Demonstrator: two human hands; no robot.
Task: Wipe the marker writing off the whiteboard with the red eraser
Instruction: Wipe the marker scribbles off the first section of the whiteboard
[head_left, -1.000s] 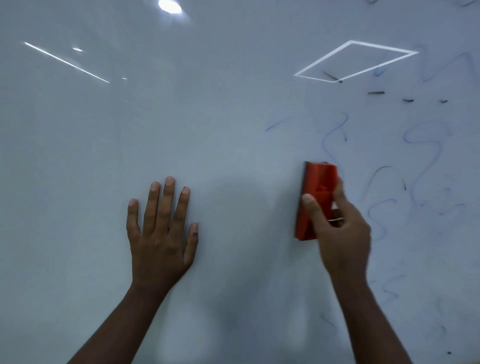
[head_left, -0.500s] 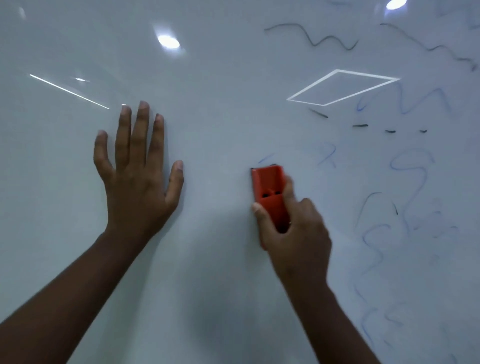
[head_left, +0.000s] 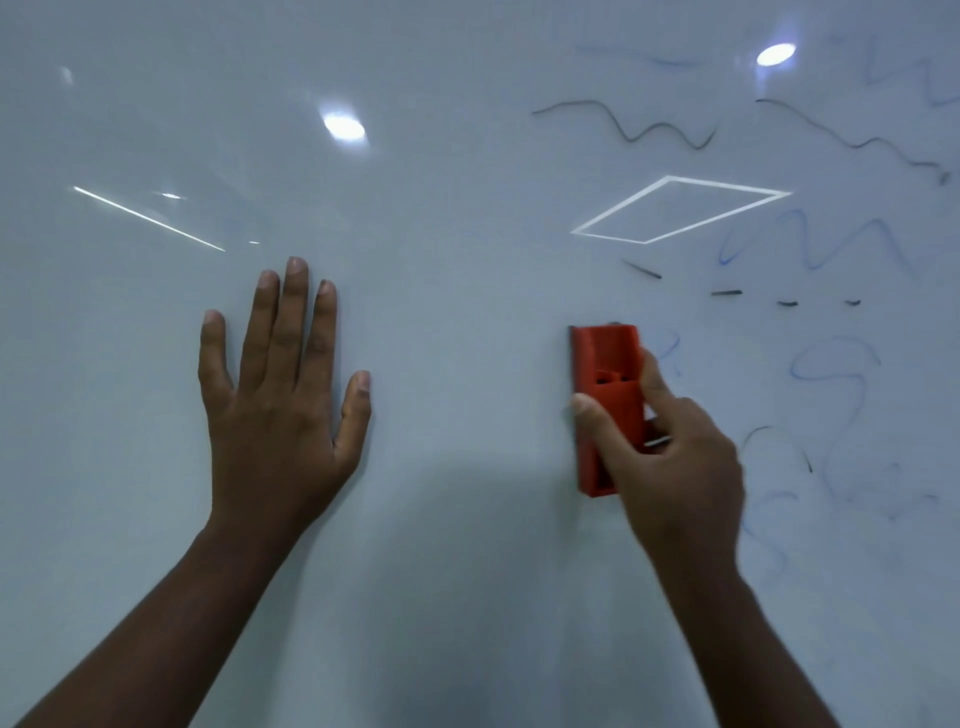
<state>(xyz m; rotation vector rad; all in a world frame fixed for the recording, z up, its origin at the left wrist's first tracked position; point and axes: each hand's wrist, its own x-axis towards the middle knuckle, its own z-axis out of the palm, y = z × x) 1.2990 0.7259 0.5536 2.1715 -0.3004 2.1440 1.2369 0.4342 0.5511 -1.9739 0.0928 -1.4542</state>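
The whiteboard (head_left: 467, 260) fills the whole view. My right hand (head_left: 670, 467) grips the red eraser (head_left: 605, 374) upright, thumb on its left side and fingers on its right, and holds it against the board right of centre. Black and blue marker squiggles (head_left: 831, 249) cover the board's right part, with a black wavy line (head_left: 628, 127) above the eraser and faint blue marks (head_left: 667, 348) just right of it. My left hand (head_left: 280, 395) lies flat on the board at the left, fingers straight and pointing up.
Ceiling lights reflect off the glossy board as bright spots (head_left: 343, 127) and a white rectangle outline (head_left: 675, 210). The board's left half shows no writing.
The eraser in my right hand slid left across the board, then back to the right and slightly up. The view tilted upward, showing more squiggles at the top. My left hand stays flat.
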